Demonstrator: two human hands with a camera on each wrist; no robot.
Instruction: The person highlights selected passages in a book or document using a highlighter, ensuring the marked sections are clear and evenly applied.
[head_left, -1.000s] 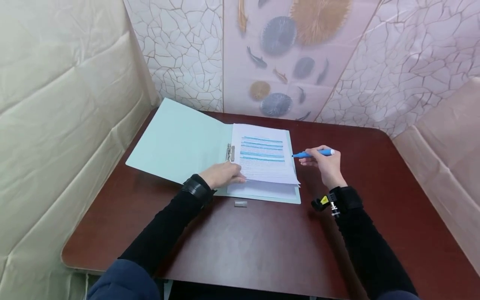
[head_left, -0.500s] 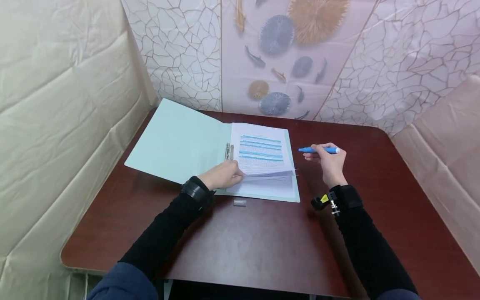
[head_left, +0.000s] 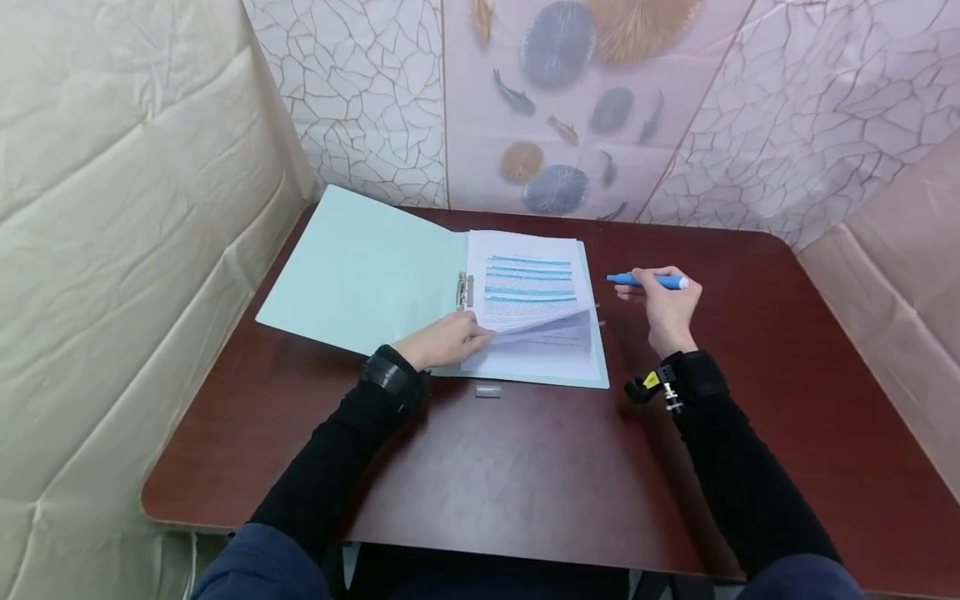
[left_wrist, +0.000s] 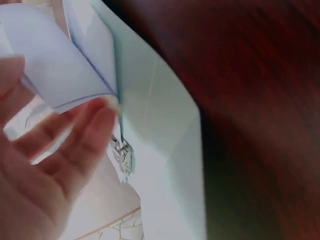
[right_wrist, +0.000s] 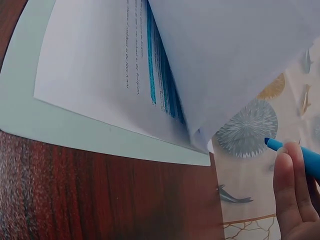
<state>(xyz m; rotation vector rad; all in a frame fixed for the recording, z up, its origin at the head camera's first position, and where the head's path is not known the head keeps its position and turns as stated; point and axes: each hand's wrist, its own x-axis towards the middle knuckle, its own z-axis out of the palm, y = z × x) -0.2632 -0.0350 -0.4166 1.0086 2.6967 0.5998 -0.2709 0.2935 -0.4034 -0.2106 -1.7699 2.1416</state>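
Note:
A pale green folder [head_left: 367, 267] lies open on the table, printed sheets [head_left: 525, 246] on its right side by a metal clip [head_left: 465, 290]. Blue lines mark the top page. My left hand [head_left: 444, 340] pinches the lower left part of an upper sheet; in the left wrist view, the lifted paper [left_wrist: 55, 65] curves between thumb and fingers. More blue-marked text [right_wrist: 151, 65] shows beneath it in the right wrist view. My right hand [head_left: 671, 312] holds a blue marker [head_left: 669, 282], its uncapped dark tip pointing left, beyond the folder's right edge and apart from the paper.
A small grey cylindrical piece [head_left: 488, 391] lies on the brown table [head_left: 480, 475] just in front of the folder. A beige padded cloth [head_left: 142, 250] borders the left side. A patterned wall covering [head_left: 555, 117] stands behind the table.
The lower edge of the upper sheets has risen and bent away, baring more of the page below. My right hand with the marker has drawn right, away from the paper. The head view has shifted slightly.

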